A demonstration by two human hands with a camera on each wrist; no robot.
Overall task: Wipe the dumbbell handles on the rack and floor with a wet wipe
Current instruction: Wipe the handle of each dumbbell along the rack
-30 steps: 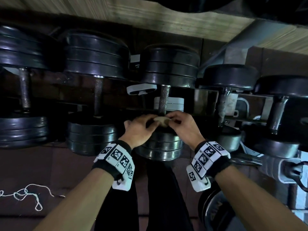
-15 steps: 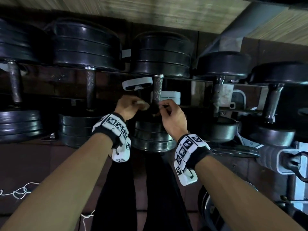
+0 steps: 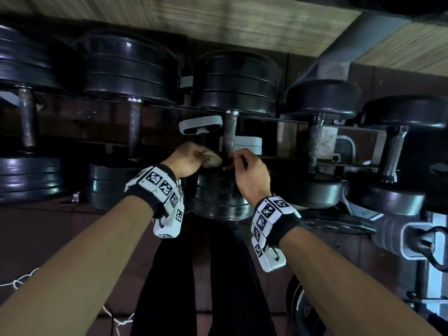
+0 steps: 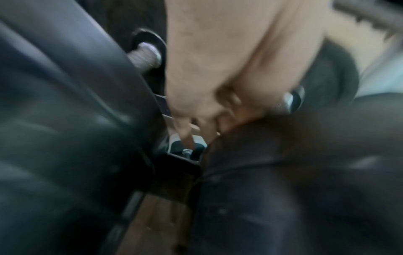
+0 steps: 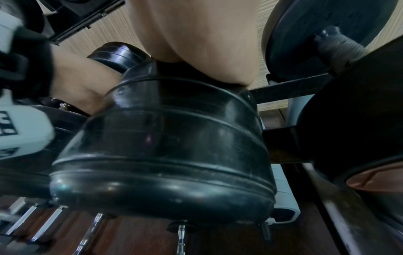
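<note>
The middle dumbbell lies on the rack with its knurled handle point(image 3: 229, 134) running away from me between a far head point(image 3: 235, 86) and a near head point(image 3: 219, 202). My left hand point(image 3: 191, 157) pinches a crumpled pale wet wipe point(image 3: 213, 160) just left of the handle's near end. My right hand point(image 3: 249, 172) is on the other side, thumb and forefinger curled against that end of the handle. The right wrist view shows the near head point(image 5: 163, 146) from below, hiding the fingers. The left wrist view is blurred; only my left hand point(image 4: 218, 69) stands out.
More black dumbbells fill the rack, with handles to the left point(image 3: 134, 132) and right point(image 3: 392, 151). Two white devices point(image 3: 200, 124) sit behind the handle. My black-trousered legs point(image 3: 169, 287) are below, white string point(image 3: 17, 282) lies on the floor left, a weight plate point(image 3: 303, 311) lower right.
Both hands rose from the front of the near head up to the handle's near end. The wipe, held by both hands before, is now bunched in the left hand.
</note>
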